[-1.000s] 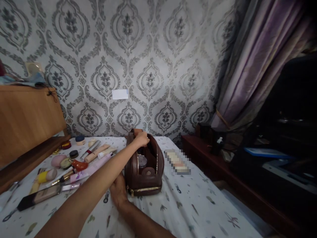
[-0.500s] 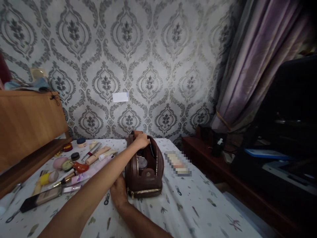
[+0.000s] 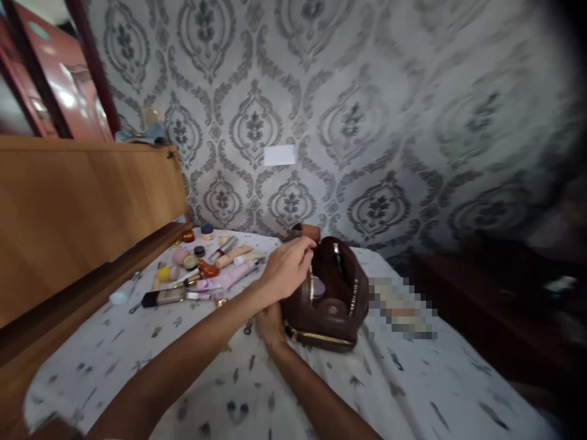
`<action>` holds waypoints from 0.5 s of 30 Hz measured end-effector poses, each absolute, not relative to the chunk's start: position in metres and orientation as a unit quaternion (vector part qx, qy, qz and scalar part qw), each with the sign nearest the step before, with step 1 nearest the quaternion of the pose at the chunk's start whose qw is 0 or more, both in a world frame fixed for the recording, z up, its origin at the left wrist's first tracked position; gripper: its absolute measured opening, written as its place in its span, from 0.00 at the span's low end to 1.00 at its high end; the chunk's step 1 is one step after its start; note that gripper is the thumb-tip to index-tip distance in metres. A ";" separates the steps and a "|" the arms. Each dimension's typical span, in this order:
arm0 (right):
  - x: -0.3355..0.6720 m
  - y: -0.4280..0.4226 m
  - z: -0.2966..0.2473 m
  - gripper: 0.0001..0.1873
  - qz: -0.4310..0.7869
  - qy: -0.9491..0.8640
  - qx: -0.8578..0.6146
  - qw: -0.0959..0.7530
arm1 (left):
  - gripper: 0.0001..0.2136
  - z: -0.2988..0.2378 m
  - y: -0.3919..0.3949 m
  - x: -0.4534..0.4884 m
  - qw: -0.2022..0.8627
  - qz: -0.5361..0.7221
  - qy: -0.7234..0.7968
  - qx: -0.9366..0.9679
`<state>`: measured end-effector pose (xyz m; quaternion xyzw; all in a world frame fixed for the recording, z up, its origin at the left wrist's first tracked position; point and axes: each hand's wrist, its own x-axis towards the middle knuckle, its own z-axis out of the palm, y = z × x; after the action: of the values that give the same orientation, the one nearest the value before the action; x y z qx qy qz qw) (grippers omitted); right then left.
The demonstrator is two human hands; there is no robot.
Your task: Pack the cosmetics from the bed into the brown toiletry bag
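A brown leather makeup bag [image 3: 321, 333] stands unzipped on the patterned white cloth. Inside it I can make out a round clear-lidded container [image 3: 318, 287] and a slim dark item with a shiny end [image 3: 338, 260] leaning against the far right wall. My left hand [image 3: 288, 267] is over the bag's left rim, its fingers bent toward the opening and slightly apart; nothing shows in them. Beneath it, my right hand [image 3: 271, 327] holds the bag's lower left side, its fingertips mostly hidden. My forearms cross, the left above the right.
Left of the bag lie several cosmetics: a foundation bottle with a black cap [image 3: 165, 297], a lilac tube [image 3: 229, 278], an orange-red item [image 3: 208, 269] and small jars. A blurred-out flat object [image 3: 403, 308] lies to the right. A wooden board [image 3: 92, 195] borders the left side.
My left hand has drawn back from inside the bag to its left rim. The slim dark item it was at now leans in the bag without it. The view has swung left.
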<state>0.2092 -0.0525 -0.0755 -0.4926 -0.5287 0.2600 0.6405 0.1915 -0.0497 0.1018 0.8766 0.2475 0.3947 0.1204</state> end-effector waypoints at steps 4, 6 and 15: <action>0.208 -0.051 -0.080 0.14 0.277 -0.517 -0.506 0.633 | 0.11 0.068 -0.052 0.135 0.098 0.420 0.262 0.863; 0.207 -0.052 -0.083 0.16 0.279 -0.499 -0.525 0.631 | 0.10 0.058 -0.044 0.106 0.090 0.438 0.284 0.848; 0.211 -0.054 -0.083 0.16 0.287 -0.499 -0.530 0.622 | 0.07 0.019 0.037 -0.044 0.193 0.456 0.523 0.694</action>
<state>0.2111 -0.0538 -0.0831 -0.5304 -0.4988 0.2873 0.6224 -0.0441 0.0370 0.0193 0.6943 0.5228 0.4556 0.1926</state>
